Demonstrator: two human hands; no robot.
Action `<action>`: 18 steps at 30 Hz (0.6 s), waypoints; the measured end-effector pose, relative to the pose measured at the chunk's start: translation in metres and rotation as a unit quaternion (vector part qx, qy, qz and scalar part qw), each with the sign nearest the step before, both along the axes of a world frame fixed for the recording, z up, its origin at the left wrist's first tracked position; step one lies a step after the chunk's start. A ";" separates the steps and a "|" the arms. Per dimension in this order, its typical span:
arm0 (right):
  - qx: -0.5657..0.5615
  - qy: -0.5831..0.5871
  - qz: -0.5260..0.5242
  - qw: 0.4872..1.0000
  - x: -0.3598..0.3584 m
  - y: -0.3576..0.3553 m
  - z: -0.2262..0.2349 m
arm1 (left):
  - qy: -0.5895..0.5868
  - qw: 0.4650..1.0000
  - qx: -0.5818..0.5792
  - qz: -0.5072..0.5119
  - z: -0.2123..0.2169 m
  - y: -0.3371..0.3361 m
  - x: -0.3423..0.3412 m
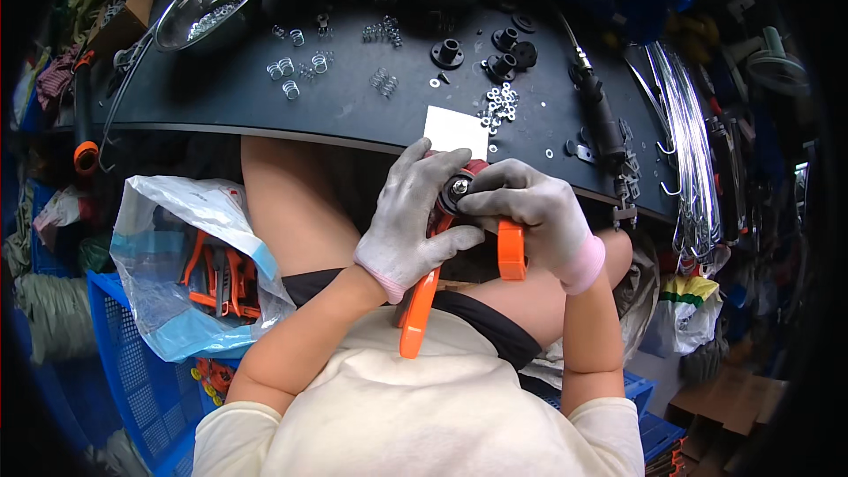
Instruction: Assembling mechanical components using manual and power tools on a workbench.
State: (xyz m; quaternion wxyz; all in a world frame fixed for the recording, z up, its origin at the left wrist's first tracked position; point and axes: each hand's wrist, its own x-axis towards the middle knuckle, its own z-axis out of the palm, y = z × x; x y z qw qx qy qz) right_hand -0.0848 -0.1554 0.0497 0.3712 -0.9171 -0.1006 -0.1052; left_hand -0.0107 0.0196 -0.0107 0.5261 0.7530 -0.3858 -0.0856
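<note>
Just beyond my lap, at the table's front edge, I hold a tool with orange handles (418, 316). A black round hub (452, 199) with a shiny metal nut or stud at its centre faces up. My left hand (397, 221), in a pale grey glove with a pink cuff, wraps the tool from the left, thumb beneath the hub. From the right, the gloved fingers of my right hand (543, 216) close against the hub's edge; whether they pinch a small part is hidden. A second orange handle (511, 250) hangs below that hand. Some dark red shows behind the fingers.
On the dark table (344, 115) lie springs (382, 31), white washers (502, 106), black flanged parts (447, 54) and a white card (457, 129). Metal bowls (210, 9) stand at the back. A black power driver (601, 115) lies right; a plastic bag (146, 283) holds orange tools left.
</note>
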 end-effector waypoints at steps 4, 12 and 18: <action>-0.024 -0.051 -0.113 0.992 -0.002 -0.005 0.015 | -0.072 0.997 0.020 -0.015 0.004 0.002 0.017; 0.337 0.308 -0.061 0.887 -0.010 -0.026 0.040 | -0.019 1.000 0.004 -0.018 0.001 -0.003 0.021; 0.269 -0.048 -0.017 0.962 -0.024 -0.018 0.019 | 0.026 0.999 -0.030 -0.017 0.002 -0.004 0.020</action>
